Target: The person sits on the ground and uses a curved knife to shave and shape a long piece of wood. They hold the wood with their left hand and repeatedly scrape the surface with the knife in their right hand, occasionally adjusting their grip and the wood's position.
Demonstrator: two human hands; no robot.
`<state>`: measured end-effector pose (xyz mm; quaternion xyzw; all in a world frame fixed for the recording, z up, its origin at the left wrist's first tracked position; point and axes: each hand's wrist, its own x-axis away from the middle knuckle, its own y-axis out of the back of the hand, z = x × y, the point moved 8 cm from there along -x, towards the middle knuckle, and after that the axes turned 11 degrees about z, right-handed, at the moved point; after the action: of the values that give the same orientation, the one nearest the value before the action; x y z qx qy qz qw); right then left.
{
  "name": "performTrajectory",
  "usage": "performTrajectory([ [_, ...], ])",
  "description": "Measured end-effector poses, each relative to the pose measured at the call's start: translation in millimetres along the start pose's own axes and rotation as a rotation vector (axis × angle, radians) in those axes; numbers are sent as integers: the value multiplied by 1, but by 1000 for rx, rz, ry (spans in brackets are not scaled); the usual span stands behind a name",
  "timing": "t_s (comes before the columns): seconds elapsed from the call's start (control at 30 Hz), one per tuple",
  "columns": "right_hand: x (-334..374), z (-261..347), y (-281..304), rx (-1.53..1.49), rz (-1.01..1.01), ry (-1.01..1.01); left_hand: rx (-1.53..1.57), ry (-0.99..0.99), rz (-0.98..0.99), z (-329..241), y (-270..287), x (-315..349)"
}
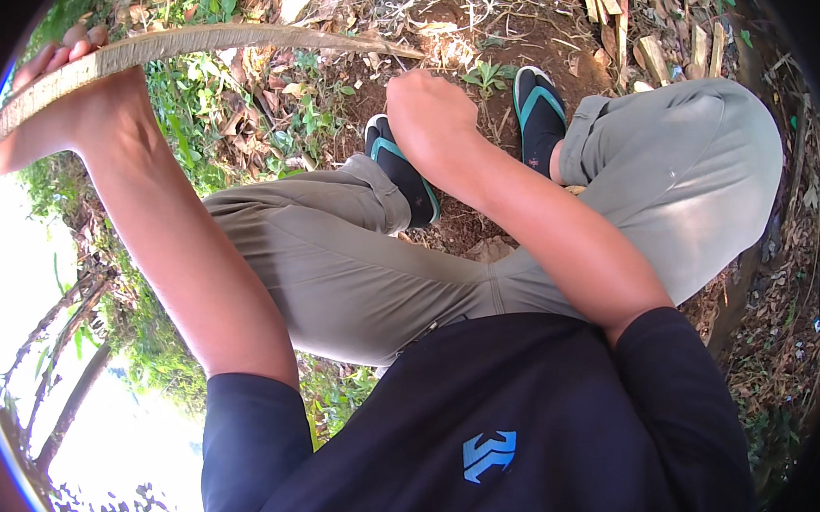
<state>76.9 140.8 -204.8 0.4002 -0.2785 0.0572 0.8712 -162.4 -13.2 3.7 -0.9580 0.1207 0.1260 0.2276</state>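
Two hands at work on one long strip of split wood [199, 41], pale and flat-faced, curving across the top of the frame from the far left edge to a thin point near upper centre. Left hand [66, 99] in the upper left, wrapped round the thick end of the strip from below, fingertips [69, 39] curled over its upper edge, grip closed and firm. Right hand [427, 109] at upper centre, balled into a tight fist just below and beside the strip's tapering tip; cannot tell whether touching the tip or clasping something small, the inside of the fist being hidden.

Below the hands, grey-green trousers [354, 253] on bent legs spanning the middle of the frame, knees spread. Two black sandals with teal straps [538, 105] planted on bare reddish soil [478, 19] between the legs, one just under the right fist. Dry leaves and green weeds [251, 109] under the strip's middle. Cut wood splinters [653, 46] scattered in the upper right. Dark blue shirt [512, 428] filling the lower centre.
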Motion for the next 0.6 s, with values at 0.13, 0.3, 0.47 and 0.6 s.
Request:
performTrajectory([
  [0.13, -4, -3, -4, 60, 39, -68, -47, -62, -18, -1, 0, 5],
  [0.3, -16, -6, -8, 64, -79, -59, -72, -77, -107, -4, -19, 21],
  [0.47, -20, -13, -6, 73, -29, -26, -74, -85, -92, -7, -5, 8],
  [0.6, -11, -8, -7, 71, 25, -90, -86, -128, -92, -6, -5, 11],
])
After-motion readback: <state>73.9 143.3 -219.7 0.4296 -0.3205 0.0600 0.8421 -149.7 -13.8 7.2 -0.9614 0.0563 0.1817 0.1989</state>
